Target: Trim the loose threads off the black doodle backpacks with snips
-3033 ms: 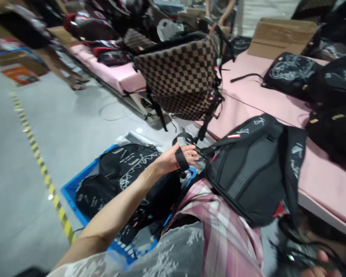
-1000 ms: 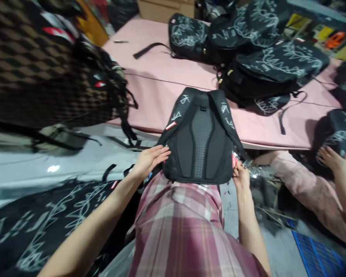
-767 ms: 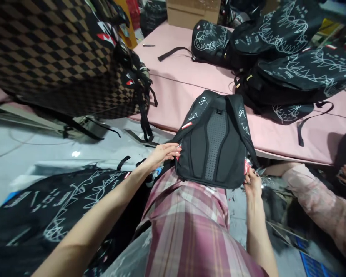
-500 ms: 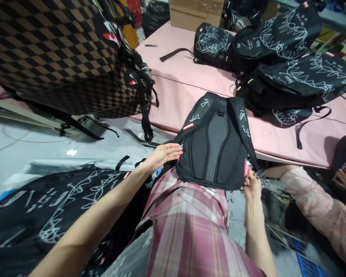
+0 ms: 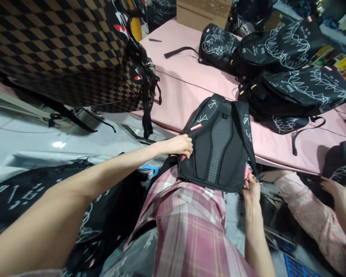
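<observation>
A black backpack rests back panel up across my lap, its upper part on the pink table edge. White scribble prints mark its shoulder straps. My left hand is closed on its left side edge, below the strap's small red-and-white label, with a bit of red showing under the fingers. At the lower right corner, beside a red tag, my right hand is closed around a small dark pointed metal tool, apparently thread snips. The fingers partly hide the tool.
Several black printed backpacks lie on the pink table. A brown-checkered bag stands at left, more black bags below it. A cardboard box sits behind. A co-worker's sleeve and hands are at right.
My left hand has gone from flat, stretched fingers to a closed grip on the backpack's left side, slightly higher and further right. My right hand stays at the lower right corner.
</observation>
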`<state>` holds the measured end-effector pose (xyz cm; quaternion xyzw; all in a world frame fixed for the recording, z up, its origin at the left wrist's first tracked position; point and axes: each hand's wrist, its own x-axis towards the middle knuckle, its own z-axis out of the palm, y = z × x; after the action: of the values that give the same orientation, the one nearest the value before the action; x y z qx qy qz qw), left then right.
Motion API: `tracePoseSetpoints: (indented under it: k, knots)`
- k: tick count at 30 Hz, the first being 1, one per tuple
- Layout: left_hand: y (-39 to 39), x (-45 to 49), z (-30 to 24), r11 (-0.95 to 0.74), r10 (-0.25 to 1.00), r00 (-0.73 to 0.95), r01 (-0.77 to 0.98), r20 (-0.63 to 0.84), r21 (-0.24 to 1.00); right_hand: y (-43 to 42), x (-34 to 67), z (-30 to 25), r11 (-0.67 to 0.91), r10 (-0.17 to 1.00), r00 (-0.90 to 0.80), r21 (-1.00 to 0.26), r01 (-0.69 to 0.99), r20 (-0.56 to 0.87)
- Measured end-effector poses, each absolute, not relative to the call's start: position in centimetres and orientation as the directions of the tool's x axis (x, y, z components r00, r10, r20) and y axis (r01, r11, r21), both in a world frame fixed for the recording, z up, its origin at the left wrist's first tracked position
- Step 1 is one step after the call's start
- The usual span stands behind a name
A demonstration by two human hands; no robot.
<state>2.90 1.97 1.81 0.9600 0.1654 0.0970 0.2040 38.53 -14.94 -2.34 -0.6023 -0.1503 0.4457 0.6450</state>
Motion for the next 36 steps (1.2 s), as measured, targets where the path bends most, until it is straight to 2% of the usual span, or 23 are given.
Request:
tracePoseSetpoints:
  k: [4,8,13,15,18,20,24,28,31,36]
  knots:
    - [2.5,4.4,1.4,-0.814,0.369,0.926,0.278,0.083,0.511,-14.8,38.4,-2.2,-0.118,0.736,0.588,-0.918,-0.378,-0.337]
    - [2.6,4.7,1.7,-0.677,0.458,0.889,0.329,0.026,0.658,-14.9,38.5,-2.0,-0.137,0.728,0.592,-0.919,-0.370,-0.347]
    - [0.9,3.6,2.5,-0.493,0.603,0.794,0.447,-0.078,0.746,-15.0,37.9,-2.0,-0.156,0.725,0.588,-0.917,-0.367,-0.359]
    - [-0.4,3.2,2.7,-0.393,0.710,0.699,0.491,-0.082,0.778,-15.0,37.4,-1.9,-0.151,0.723,0.591,-0.917,-0.369,-0.357]
    - [-2.1,3.3,3.3,-0.151,0.888,0.443,0.534,-0.124,0.832,-15.0,36.6,-1.7,-0.141,0.725,0.591,-0.916,-0.375,-0.354]
    - [-2.7,3.9,3.9,0.010,0.937,0.290,0.536,-0.195,0.844,-15.0,36.0,-1.4,-0.150,0.717,0.592,-0.910,-0.387,-0.369]
    - [-3.5,5.1,4.4,0.155,0.939,0.214,0.433,-0.268,0.888,-15.0,34.9,-1.1,-0.181,0.712,0.576,-0.897,-0.403,-0.402]
    - [-3.7,6.0,3.5,0.386,0.914,0.060,0.180,-0.402,0.905,-15.0,34.1,-1.5,-0.194,0.727,0.559,-0.900,-0.390,-0.399]
    - [-2.3,7.0,3.3,0.476,0.879,-0.043,0.029,-0.475,0.879,-14.9,33.7,-1.7,-0.190,0.706,0.577,-0.895,-0.405,-0.411]
    - [-2.7,7.4,3.8,0.571,0.813,-0.128,-0.012,-0.568,0.821,-15.1,33.9,-2.2,-0.180,0.687,0.586,-0.883,-0.434,-0.429]
